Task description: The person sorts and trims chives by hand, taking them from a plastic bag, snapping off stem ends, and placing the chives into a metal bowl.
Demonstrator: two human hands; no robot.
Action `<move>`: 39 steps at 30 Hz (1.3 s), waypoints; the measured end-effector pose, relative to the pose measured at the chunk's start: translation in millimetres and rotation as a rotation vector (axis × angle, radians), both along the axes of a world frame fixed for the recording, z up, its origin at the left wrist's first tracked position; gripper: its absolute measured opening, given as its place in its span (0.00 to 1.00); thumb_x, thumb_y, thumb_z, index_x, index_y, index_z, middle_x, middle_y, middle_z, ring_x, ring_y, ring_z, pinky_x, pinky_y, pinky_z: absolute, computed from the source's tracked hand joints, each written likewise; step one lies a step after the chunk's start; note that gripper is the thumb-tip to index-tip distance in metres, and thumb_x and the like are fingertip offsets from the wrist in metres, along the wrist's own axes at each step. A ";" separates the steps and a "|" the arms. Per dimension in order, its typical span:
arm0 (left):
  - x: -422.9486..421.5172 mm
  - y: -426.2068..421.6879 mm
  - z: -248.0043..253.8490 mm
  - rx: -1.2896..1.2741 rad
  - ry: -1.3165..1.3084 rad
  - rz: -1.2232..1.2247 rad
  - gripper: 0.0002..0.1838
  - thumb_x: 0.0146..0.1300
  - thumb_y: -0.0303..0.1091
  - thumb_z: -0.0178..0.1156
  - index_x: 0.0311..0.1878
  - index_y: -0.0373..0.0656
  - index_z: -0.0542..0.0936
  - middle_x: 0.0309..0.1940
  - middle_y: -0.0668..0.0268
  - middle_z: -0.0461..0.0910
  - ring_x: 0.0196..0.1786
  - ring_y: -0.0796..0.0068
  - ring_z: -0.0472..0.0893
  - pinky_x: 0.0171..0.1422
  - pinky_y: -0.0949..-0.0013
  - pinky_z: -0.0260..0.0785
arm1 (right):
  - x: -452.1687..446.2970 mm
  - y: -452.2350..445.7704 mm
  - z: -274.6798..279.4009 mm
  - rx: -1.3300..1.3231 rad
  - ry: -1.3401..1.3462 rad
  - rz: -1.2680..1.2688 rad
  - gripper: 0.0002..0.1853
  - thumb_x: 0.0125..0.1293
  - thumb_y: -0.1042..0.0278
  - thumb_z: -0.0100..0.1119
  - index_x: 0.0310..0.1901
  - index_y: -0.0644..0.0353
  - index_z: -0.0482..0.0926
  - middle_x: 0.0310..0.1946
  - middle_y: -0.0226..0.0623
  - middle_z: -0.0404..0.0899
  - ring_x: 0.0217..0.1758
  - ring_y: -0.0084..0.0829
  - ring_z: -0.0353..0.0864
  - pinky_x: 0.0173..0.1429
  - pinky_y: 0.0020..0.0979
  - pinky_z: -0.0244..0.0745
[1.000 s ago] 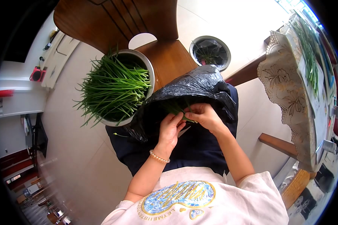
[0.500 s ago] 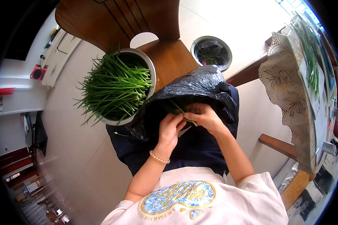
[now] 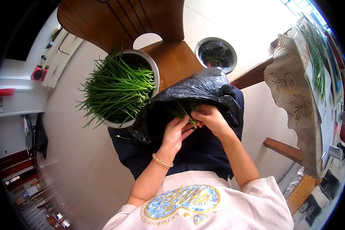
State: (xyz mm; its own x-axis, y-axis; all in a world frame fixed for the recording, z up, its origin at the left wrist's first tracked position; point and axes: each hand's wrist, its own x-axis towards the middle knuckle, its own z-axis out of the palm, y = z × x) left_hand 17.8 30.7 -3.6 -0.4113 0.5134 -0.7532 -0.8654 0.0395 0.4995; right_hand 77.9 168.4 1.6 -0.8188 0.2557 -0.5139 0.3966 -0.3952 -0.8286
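On my lap lies a black plastic bag (image 3: 197,86), its mouth facing me. At that opening my left hand (image 3: 175,132), with a beaded bracelet at the wrist, has its thumb and fingers closed around the lower ends of some green chives (image 3: 194,122). My right hand (image 3: 211,119) pinches the same chives from the other side, thumb against fingers. Their upper parts run back into the bag's dark inside, where they are partly hidden. To the left, a metal bowl (image 3: 156,73) is heaped with long green chives (image 3: 117,88).
The bowl rests at the edge of a wooden chair (image 3: 172,57). Behind the bag, a round bin (image 3: 235,57) with a dark liner stands on the floor. At right, a table with a lace-edged cloth (image 3: 291,88) carries more long green stalks (image 3: 314,57).
The chives' ends have turned to point more downward between my hands. My left fingers have straightened somewhat, and my right hand has shifted its pinch slightly.
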 end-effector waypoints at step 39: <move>-18.4 -4.7 -29.8 0.337 -0.199 0.181 0.10 0.59 0.27 0.56 0.44 0.40 0.75 0.42 0.66 0.76 0.47 0.75 0.75 0.53 0.76 0.71 | 10.8 9.3 3.0 0.347 0.096 0.052 0.10 0.54 0.78 0.57 0.39 0.68 0.76 0.29 0.35 0.79 0.31 0.20 0.77 0.39 0.22 0.73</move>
